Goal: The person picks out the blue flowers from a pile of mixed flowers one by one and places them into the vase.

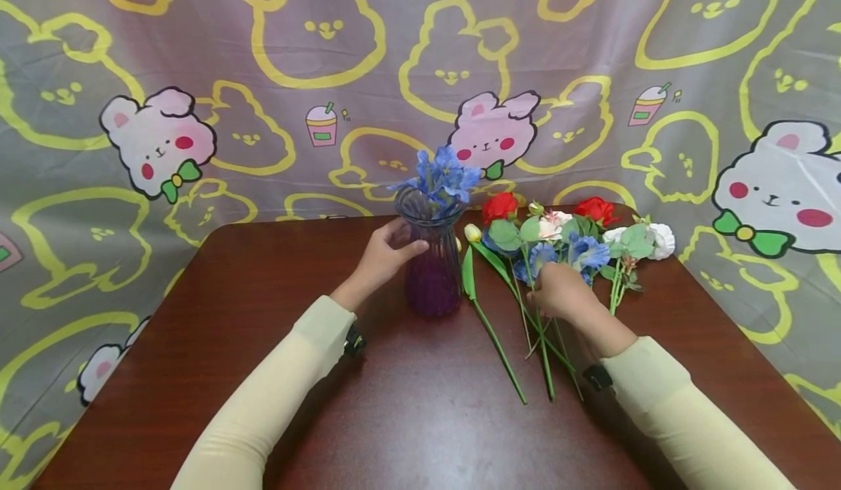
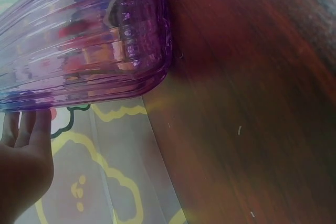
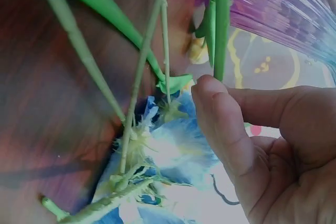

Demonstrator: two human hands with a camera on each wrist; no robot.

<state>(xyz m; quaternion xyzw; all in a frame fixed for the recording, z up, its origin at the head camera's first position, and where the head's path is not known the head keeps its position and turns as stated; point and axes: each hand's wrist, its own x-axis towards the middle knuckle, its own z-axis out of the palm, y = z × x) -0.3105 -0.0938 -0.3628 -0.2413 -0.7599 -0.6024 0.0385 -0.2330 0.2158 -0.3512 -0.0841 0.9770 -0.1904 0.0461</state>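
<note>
A purple ribbed glass vase [image 1: 434, 278] stands upright on the table, with a blue artificial flower [image 1: 442, 177] in its mouth. My left hand [image 1: 389, 255] grips the vase below its rim, thumb at the front; in the left wrist view its fingers [image 2: 39, 129] touch the glass. To the right, my right hand [image 1: 566, 299] pinches a green stem [image 3: 222, 30] between thumb and fingertips. Near that hand lie blue flowers [image 1: 589, 251], a red rose [image 1: 501, 207] and a pale yellow tulip [image 1: 472, 233]. Which flower head the pinched stem bears, I cannot tell.
Another red rose [image 1: 595, 211], a pink-white flower [image 1: 554, 224] and white flowers [image 1: 661, 241] lie at the back right of the brown table [image 1: 263, 293]. Several stems point toward the front edge. A patterned curtain [image 1: 368, 44] hangs behind.
</note>
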